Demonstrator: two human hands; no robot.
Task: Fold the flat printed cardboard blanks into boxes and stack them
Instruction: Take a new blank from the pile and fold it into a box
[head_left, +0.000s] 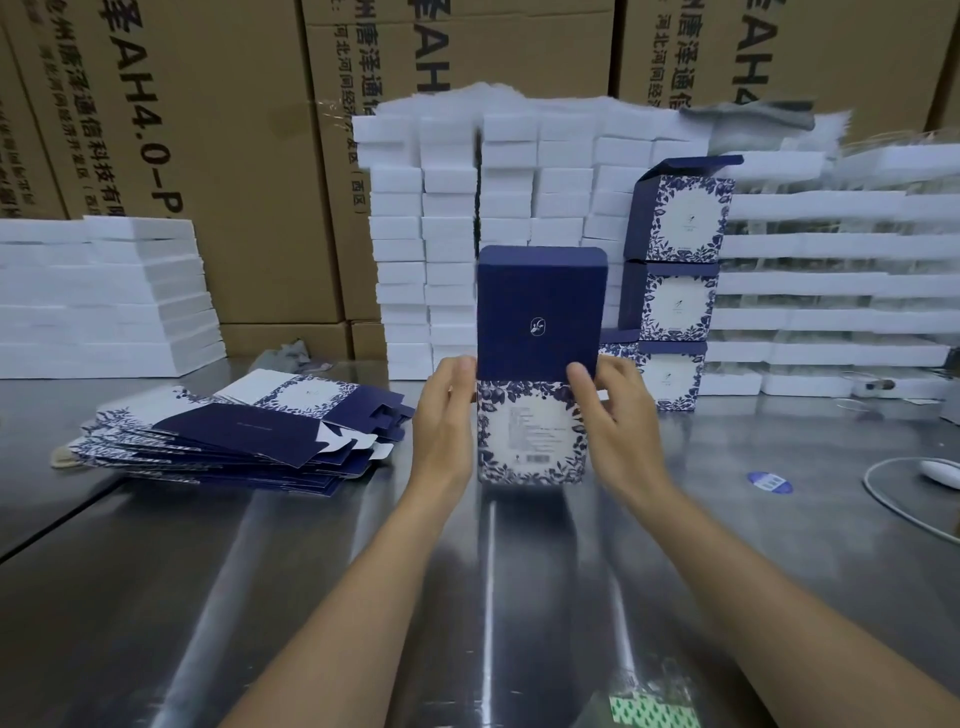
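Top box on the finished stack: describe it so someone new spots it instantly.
Find the wall of white blocks at the back of the steel table. Against its right side stands a column of blue floral boxes. The top box is the only one with nothing on it and its dark lid flap ajar.

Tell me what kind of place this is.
Likely a packing workshop or warehouse: shipping cartons line the back, white blocks are stacked, and flat box blanks lie on a steel table.
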